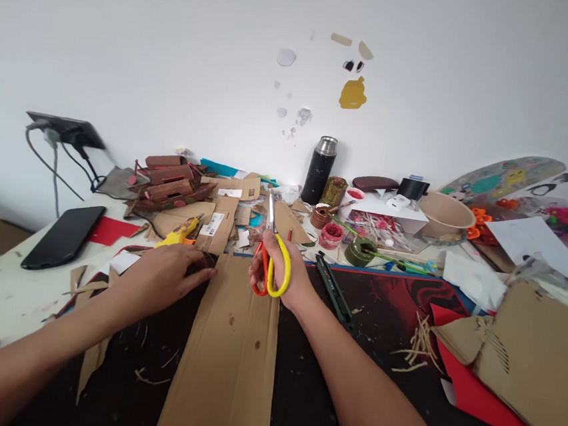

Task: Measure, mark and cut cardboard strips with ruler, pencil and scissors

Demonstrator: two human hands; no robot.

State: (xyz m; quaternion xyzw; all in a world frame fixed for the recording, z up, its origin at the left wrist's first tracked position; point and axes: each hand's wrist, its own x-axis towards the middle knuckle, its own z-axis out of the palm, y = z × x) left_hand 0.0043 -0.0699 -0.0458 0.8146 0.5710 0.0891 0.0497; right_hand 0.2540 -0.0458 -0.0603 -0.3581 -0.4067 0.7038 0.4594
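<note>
Scissors (270, 217) with one red and one yellow handle are in my right hand (289, 267), above the far end of a long cardboard strip (232, 362). Their blades are together and point away from me. My left hand (170, 274) hovers at the strip's left edge, thumb and fingers apart, with nothing visible in it. Just beyond that hand lies a yellow glue gun (179, 232), partly hidden by it. A dark green utility knife (333, 288) rests on the black mat (337, 392), right of my right hand.
Cardboard scraps (220, 223), open paint jars (332, 236) and a black thermos (319, 169) crowd the back. A phone (64, 237) lies left. At right are thin cardboard shreds (419, 346), red paper (491, 400) and a large cardboard piece (540, 365).
</note>
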